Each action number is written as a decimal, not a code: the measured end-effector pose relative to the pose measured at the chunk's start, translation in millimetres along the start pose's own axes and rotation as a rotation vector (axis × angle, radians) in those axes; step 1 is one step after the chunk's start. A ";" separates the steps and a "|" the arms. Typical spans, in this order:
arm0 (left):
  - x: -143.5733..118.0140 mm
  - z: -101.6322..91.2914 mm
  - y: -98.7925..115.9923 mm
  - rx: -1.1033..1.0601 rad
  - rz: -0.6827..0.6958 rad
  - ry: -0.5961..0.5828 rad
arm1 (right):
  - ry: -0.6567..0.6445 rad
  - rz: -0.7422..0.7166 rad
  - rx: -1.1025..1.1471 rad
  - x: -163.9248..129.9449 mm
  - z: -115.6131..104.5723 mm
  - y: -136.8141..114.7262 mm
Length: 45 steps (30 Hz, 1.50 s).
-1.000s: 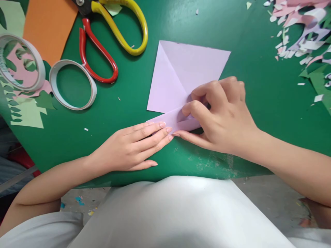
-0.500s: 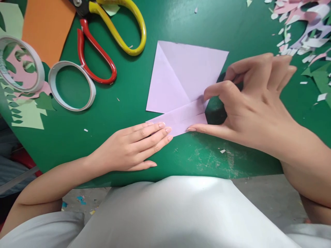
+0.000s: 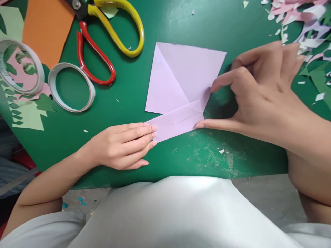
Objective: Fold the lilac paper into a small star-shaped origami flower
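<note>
A sheet of light purple paper lies on the green table with a diagonal crease across it. Its near edge is folded over into a slanted strip. Flat on the left end of that strip rest the fingers of my left hand, stretched out and close together. My right hand is at the strip's right end, with thumb and forefinger spread apart. The thumb tip touches the strip's lower right corner; the forefinger is by the sheet's right edge. The other fingers of that hand curl back.
Scissors with a red and a yellow handle lie at the upper left. Near them are two white tape rings, orange paper and green cut scraps. Paper scraps pile up at the upper right. The table's front edge borders my white shirt.
My left hand has slid left along the folded strip, showing more of it. My right hand has moved right, its forefinger off the strip and its thumb now at the right corner.
</note>
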State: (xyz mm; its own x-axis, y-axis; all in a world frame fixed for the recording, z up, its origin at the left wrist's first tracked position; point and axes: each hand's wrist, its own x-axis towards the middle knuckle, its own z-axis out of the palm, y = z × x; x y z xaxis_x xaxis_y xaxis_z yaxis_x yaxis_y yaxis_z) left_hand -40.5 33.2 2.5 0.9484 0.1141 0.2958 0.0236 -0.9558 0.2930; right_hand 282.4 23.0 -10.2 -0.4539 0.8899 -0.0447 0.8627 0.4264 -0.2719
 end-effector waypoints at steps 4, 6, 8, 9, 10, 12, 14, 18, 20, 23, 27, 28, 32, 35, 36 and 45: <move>-1.6 0.8 -1.0 0.000 0.027 0.019 | 0.015 -0.057 0.021 1.6 0.4 0.7; -1.8 1.3 -0.1 -0.005 0.022 0.034 | 0.022 -0.116 0.023 1.8 0.1 1.7; -2.2 2.0 0.9 -0.009 0.010 0.038 | 0.025 -0.194 0.000 1.4 0.2 2.8; -2.5 2.5 1.3 -0.009 0.004 0.039 | 0.028 -0.230 -0.020 1.2 0.5 3.1; -2.7 2.9 1.5 -0.011 0.000 0.038 | 0.034 -0.260 -0.043 1.1 1.0 3.3; -3.1 4.0 1.7 -0.016 0.000 0.044 | 0.060 -0.303 -0.082 1.0 2.3 2.8; -3.1 4.9 1.4 -0.017 0.004 0.054 | 0.105 -0.333 -0.118 1.1 3.6 1.0; -2.6 5.2 0.5 -0.018 0.014 0.067 | 0.183 -0.349 -0.169 0.5 5.5 -5.3; -2.7 4.4 0.4 -0.016 0.013 0.053 | 0.224 -0.350 -0.155 -0.2 6.6 -8.9; -3.4 3.5 0.7 0.013 0.005 0.023 | 0.246 -0.361 -0.124 -0.8 8.5 -13.3; -2.5 3.3 1.0 0.067 -0.019 0.001 | 0.200 -0.358 -0.098 -0.1 9.4 -17.2; -1.5 3.0 1.1 0.075 -0.023 -0.005 | 0.179 -0.352 -0.096 0.2 9.2 -17.8; 3.1 -0.1 2.0 0.090 -0.029 -0.074 | 0.175 -0.380 -0.093 1.2 8.5 -19.2; 4.7 -2.5 3.4 0.105 -0.059 -0.154 | 0.197 -0.399 -0.103 1.3 8.6 -19.8; 4.8 -2.9 3.9 0.107 -0.067 -0.175 | 0.193 -0.397 -0.111 1.2 8.6 -19.9; 3.9 -2.0 3.6 0.084 -0.102 -0.183 | 0.197 -0.392 -0.138 1.3 9.1 -19.6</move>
State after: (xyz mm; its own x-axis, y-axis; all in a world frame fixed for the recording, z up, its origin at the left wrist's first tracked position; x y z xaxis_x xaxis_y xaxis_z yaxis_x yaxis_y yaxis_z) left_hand -37.3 30.8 6.6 0.9811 0.1679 0.0963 0.1416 -0.9618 0.2344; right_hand 262.9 14.4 -13.7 -0.7125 0.6650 0.2237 0.6617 0.7429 -0.1010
